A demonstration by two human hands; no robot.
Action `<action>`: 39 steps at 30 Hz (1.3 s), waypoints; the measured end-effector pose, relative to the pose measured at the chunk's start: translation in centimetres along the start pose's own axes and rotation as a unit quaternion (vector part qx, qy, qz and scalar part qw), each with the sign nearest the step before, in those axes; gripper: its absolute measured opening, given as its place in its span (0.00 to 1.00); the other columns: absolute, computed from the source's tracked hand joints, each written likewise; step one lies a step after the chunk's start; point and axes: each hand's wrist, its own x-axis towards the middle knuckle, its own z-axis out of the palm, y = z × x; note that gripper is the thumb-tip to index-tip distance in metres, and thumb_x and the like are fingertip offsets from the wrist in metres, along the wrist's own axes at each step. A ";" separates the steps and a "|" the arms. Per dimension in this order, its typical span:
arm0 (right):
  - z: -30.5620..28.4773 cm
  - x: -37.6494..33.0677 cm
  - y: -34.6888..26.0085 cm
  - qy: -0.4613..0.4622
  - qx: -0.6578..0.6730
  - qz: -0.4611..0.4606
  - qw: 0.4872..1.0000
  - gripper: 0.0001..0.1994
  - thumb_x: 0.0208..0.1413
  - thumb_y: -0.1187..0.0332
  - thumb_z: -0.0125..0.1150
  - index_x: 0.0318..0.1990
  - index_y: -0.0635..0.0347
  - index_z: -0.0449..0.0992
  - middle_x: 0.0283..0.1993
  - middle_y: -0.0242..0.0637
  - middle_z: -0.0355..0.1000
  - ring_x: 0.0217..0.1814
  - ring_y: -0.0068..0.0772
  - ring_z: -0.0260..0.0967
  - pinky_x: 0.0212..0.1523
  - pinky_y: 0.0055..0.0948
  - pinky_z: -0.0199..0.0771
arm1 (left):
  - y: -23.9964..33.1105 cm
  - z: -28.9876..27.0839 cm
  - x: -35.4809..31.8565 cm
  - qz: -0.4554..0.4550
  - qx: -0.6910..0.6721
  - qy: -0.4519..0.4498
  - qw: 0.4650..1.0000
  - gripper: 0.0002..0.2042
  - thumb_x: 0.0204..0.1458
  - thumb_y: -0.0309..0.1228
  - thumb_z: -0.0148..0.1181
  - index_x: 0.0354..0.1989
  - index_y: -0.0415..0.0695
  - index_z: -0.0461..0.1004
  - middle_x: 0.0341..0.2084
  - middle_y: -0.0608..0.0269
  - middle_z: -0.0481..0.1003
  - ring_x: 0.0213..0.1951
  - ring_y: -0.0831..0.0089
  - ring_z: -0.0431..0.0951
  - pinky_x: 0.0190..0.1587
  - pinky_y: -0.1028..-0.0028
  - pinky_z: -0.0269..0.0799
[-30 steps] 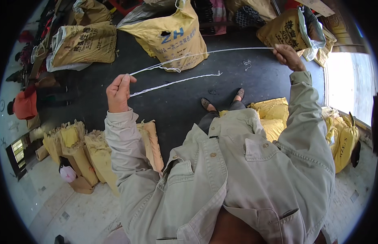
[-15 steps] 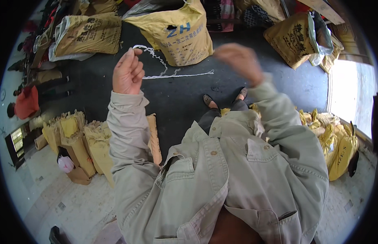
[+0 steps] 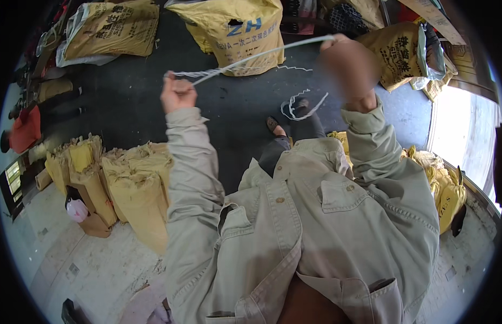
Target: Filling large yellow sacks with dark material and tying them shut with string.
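A thin white string runs taut from my left hand to my right, slanting up to the right over the dark floor. My left hand is closed on it, with a second white strand passing through the fist. At the upper right, my right hand is smeared by motion, and the string ends at its closed fingers. A loose, crinkled tail of white string dangles in a loop below the right hand, near my feet. Behind the string stands a large yellow woven sack with blue print and a small hole.
Printed brown sacks lie at the far left and far right. Tall paper sacks line the left side. Yellow bags stand at the right, beside a bright doorway. A person in red is at the left edge.
My right hand has moved up and right, and the string now stretches taut between my hands. My left hand has shifted slightly right and down. The loose tail has swung toward my feet.
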 end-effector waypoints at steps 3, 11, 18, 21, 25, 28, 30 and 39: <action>1.1 2.8 0.1 0.006 -0.129 -0.050 0.990 0.10 0.56 0.67 0.44 0.33 0.62 0.72 0.17 0.21 0.55 0.16 0.10 0.44 0.17 0.13 0.44 | -6.9 -1.9 1.8 -0.028 0.259 0.113 0.959 0.11 0.51 0.35 0.49 0.32 0.39 0.67 0.13 0.67 0.66 0.16 0.71 0.65 0.21 0.73 0.66; -1.2 8.2 3.2 -0.145 -0.330 0.021 0.933 0.09 0.56 0.66 0.46 0.34 0.60 0.73 0.16 0.20 0.57 0.16 0.08 0.46 0.15 0.12 0.44 | -14.8 11.6 2.9 0.133 0.475 -0.295 0.818 0.23 0.41 0.29 0.62 0.47 0.36 0.65 0.19 0.67 0.69 0.18 0.76 0.64 0.23 0.73 0.64; -9.3 13.7 -2.0 0.227 -0.135 -0.013 0.964 0.08 0.55 0.65 0.48 0.33 0.58 0.71 0.14 0.20 0.53 0.13 0.10 0.44 0.13 0.13 0.42 | -5.8 9.6 6.8 -0.189 0.629 -0.235 0.717 0.11 0.48 0.35 0.52 0.26 0.39 0.75 0.10 0.72 0.61 0.14 0.85 0.58 0.17 0.82 0.52; -15.7 13.8 -5.5 0.285 0.016 -0.130 0.949 0.08 0.55 0.66 0.47 0.37 0.61 0.68 0.13 0.21 0.49 0.13 0.12 0.43 0.14 0.12 0.44 | 2.0 0.9 7.9 -0.237 0.573 -0.104 0.777 0.12 0.52 0.33 0.48 0.31 0.34 0.71 0.08 0.75 0.55 0.12 0.87 0.52 0.20 0.84 0.52; -20.4 12.0 -8.3 0.267 0.087 -0.191 0.940 0.10 0.56 0.66 0.46 0.40 0.63 0.66 0.13 0.22 0.45 0.13 0.14 0.41 0.16 0.15 0.48 | 9.4 -7.5 8.0 -0.232 0.493 -0.026 0.838 0.13 0.52 0.35 0.48 0.33 0.34 0.71 0.10 0.76 0.57 0.14 0.87 0.56 0.23 0.81 0.58; -16.1 12.5 -8.8 0.368 -0.115 -0.178 0.905 0.10 0.57 0.67 0.45 0.39 0.64 0.68 0.15 0.24 0.52 0.15 0.14 0.45 0.19 0.14 0.50 | 12.3 -13.5 10.0 -0.153 0.645 0.090 0.743 0.12 0.51 0.35 0.49 0.34 0.40 0.73 0.13 0.70 0.65 0.17 0.78 0.65 0.27 0.76 0.65; -11.0 13.3 -7.3 0.440 -0.439 -0.021 0.783 0.10 0.56 0.69 0.45 0.38 0.65 0.70 0.19 0.27 0.61 0.18 0.13 0.50 0.21 0.13 0.51 | 12.2 -13.0 13.3 -0.054 0.807 0.021 0.588 0.11 0.49 0.35 0.50 0.34 0.42 0.74 0.15 0.68 0.67 0.19 0.74 0.67 0.29 0.75 0.66; 5.4 11.7 4.9 0.074 -0.542 0.132 0.827 0.06 0.52 0.72 0.49 0.30 0.62 0.72 0.19 0.34 0.64 0.19 0.19 0.57 0.20 0.20 0.58 | -6.4 13.5 12.4 -0.174 0.552 -0.487 0.654 0.25 0.40 0.27 0.63 0.49 0.43 0.65 0.18 0.71 0.66 0.19 0.86 0.60 0.21 0.83 0.58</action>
